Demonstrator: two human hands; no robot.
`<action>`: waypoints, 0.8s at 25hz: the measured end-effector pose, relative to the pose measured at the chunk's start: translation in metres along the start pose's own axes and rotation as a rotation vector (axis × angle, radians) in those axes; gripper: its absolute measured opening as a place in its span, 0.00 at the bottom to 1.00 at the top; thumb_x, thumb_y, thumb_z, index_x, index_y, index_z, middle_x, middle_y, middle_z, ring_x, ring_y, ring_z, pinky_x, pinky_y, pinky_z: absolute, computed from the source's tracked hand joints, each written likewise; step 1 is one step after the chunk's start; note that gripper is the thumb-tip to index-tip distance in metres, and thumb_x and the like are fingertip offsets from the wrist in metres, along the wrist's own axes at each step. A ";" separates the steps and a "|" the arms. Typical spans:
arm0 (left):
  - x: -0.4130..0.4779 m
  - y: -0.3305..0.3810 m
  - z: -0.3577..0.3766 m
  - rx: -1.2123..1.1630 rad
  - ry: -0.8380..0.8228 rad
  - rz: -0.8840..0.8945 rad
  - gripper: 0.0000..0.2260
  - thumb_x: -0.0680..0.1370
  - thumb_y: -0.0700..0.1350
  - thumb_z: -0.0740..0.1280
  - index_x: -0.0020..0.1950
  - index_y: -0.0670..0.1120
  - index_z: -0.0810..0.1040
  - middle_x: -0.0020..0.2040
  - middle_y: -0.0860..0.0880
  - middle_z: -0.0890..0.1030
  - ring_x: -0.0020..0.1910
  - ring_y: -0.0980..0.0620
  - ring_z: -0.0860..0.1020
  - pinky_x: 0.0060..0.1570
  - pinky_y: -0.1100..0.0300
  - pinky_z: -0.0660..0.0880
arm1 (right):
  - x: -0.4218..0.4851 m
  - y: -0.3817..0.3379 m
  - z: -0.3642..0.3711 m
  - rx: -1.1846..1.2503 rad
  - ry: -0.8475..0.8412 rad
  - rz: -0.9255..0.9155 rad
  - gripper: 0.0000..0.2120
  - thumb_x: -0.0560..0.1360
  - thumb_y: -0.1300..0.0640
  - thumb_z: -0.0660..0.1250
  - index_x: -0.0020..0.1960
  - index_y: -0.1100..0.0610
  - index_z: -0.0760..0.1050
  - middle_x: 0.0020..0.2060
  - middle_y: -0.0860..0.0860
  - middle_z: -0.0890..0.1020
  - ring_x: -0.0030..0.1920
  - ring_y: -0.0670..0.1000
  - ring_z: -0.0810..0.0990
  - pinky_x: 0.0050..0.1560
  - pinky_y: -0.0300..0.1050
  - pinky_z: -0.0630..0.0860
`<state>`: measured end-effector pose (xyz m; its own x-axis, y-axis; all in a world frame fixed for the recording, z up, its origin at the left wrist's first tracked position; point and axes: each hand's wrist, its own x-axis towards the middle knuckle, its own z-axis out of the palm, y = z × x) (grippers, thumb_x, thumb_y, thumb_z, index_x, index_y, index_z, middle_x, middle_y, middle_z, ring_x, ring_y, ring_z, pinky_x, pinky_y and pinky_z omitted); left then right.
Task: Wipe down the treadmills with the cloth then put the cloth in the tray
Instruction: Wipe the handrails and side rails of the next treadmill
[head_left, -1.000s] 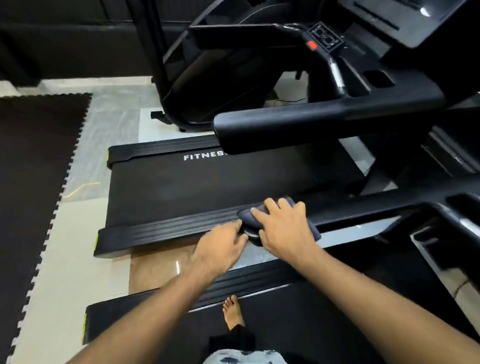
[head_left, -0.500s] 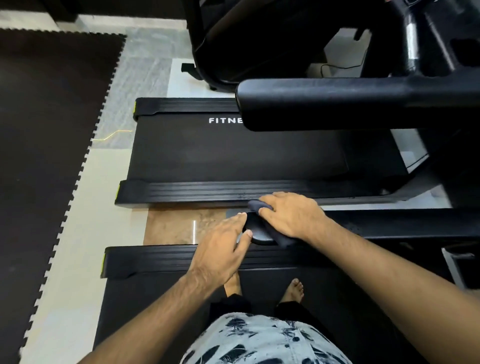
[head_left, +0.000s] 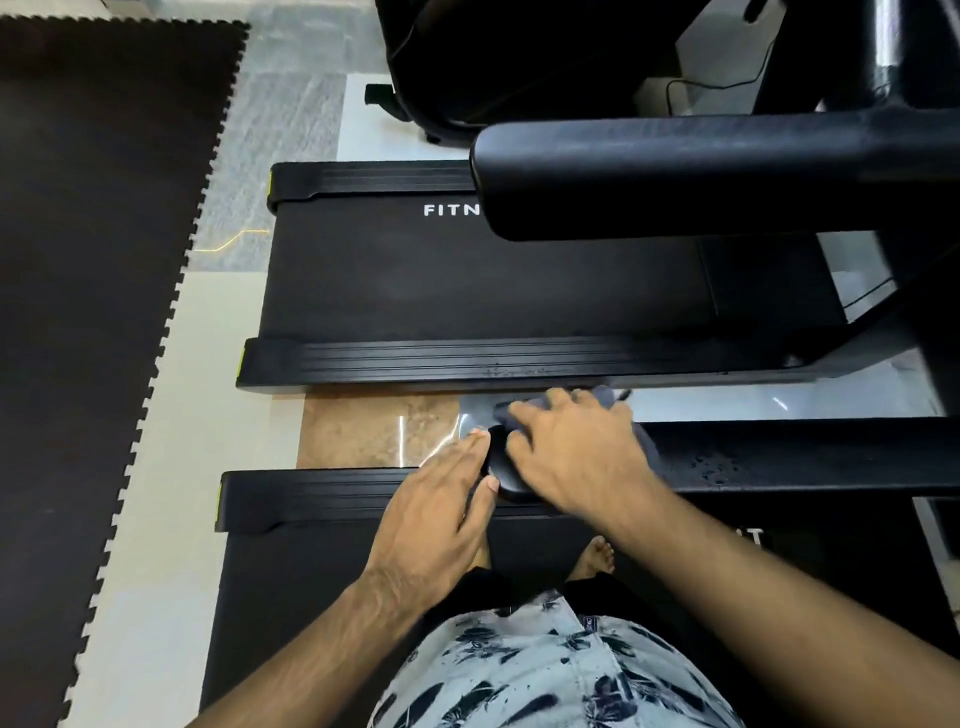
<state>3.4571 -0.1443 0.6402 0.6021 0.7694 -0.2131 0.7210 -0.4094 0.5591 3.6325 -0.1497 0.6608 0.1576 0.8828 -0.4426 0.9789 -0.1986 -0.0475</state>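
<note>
Two hands remain at the tip of the near treadmill's handrail (head_left: 779, 457): right hand (head_left: 576, 457), fingers curled over the cloth (head_left: 605, 396); left hand (head_left: 441, 509) flat-fingered at its 8 o'clock; wiping continues, tray unseen

Dark grey cloth (head_left: 603, 397), black treadmills (head_left: 493, 280), white black-leaf-print shorts (head_left: 545, 670).

The pale tiled floor (head_left: 156, 467) carries 2 black machines side by side, the far treadmill (head_left: 467, 291) and the near treadmill (head_left: 311, 597), with a brown tile (head_left: 363, 431) showing between them. A dark interlocking foam mat (head_left: 78, 260) covers its left side.
</note>
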 end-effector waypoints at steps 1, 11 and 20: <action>0.001 0.000 -0.001 0.024 -0.012 0.009 0.26 0.82 0.58 0.47 0.78 0.49 0.61 0.76 0.53 0.64 0.75 0.61 0.59 0.70 0.73 0.43 | -0.018 -0.007 0.002 0.042 0.094 -0.078 0.21 0.78 0.41 0.50 0.67 0.43 0.70 0.63 0.52 0.76 0.65 0.57 0.73 0.60 0.59 0.70; 0.018 0.007 -0.003 0.126 -0.110 0.055 0.29 0.81 0.59 0.42 0.79 0.49 0.56 0.79 0.52 0.58 0.77 0.59 0.53 0.75 0.63 0.46 | -0.030 0.024 0.005 0.049 0.072 0.063 0.23 0.76 0.41 0.47 0.66 0.42 0.70 0.61 0.49 0.76 0.65 0.55 0.74 0.56 0.60 0.72; 0.032 0.019 0.001 0.188 -0.186 0.093 0.34 0.77 0.62 0.36 0.79 0.49 0.56 0.79 0.51 0.58 0.78 0.56 0.53 0.77 0.58 0.48 | -0.030 0.053 0.007 0.042 0.165 0.194 0.23 0.75 0.41 0.49 0.65 0.43 0.71 0.62 0.49 0.77 0.64 0.54 0.73 0.55 0.58 0.71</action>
<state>3.4901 -0.1280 0.6434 0.7087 0.6283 -0.3208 0.7002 -0.5712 0.4283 3.6783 -0.1897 0.6655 0.3640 0.8834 -0.2950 0.9228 -0.3851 -0.0146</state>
